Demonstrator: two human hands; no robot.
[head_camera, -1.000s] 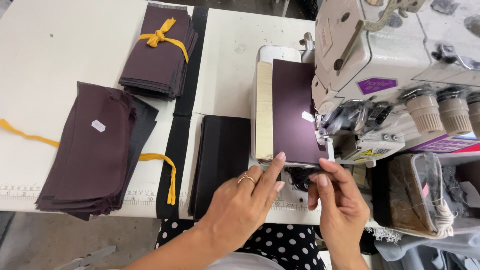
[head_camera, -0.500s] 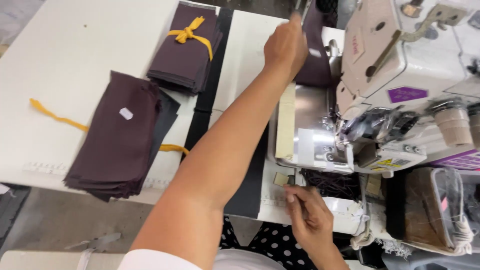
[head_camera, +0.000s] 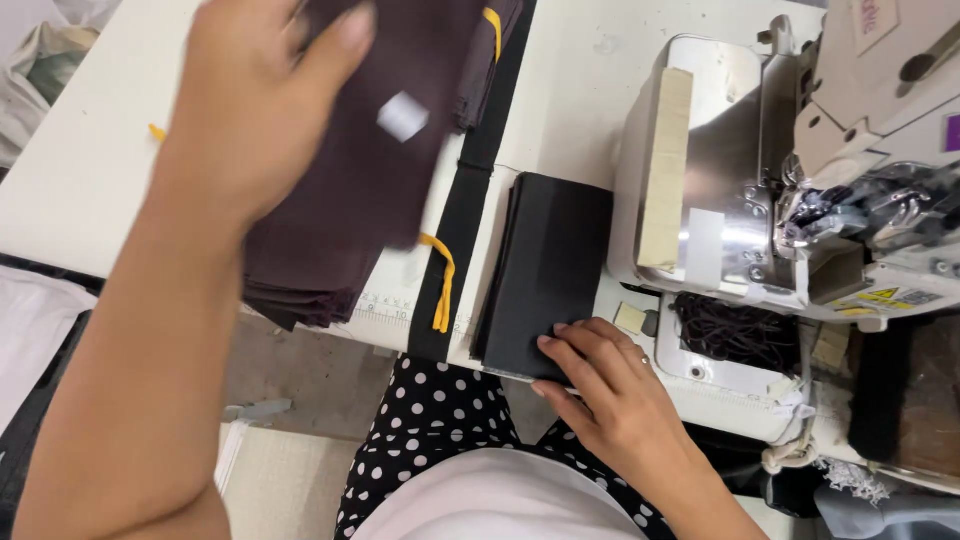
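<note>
Head view. Left hand (head_camera: 250, 110) raised over the counter (head_camera: 90, 150), grip clenched on a dark maroon fabric piece (head_camera: 390, 170) with a small white tag (head_camera: 404, 115), held just above the maroon stack (head_camera: 300, 275) at the counter's near edge. Blurred from motion, so exact finger placement hard to read. Right hand (head_camera: 615, 395) lower down, fingers spread and flat, fingertips (head_camera: 548, 342) pressing the near corner of the black folded pieces (head_camera: 545, 270); nothing grasped, grip released.

Likely trouble: maroon stack overhanging the near edge, so a careless drop of the held piece could push lower layers off toward the floor. Held piece hanging loose, could fold or land skewed on the stack. Yellow tie (head_camera: 440, 285) trailing over the edge beside the black band (head_camera: 455, 230), easy to snag with a sleeve or dragged cloth. Black pieces pinned only at one corner, so a sideways tug could fan them out.

Around: sewing machine (head_camera: 800, 170) on the right, its metal bed (head_camera: 720, 160) with a pale foam block (head_camera: 665, 165) on the left side, needle area crowded. Tangle of dark thread waste (head_camera: 740, 330) in the tray below. Another tied bundle (head_camera: 490, 50) at the far edge, mostly hidden behind the raised arm. Polka-dot garment (head_camera: 440, 440) at the lap.
</note>
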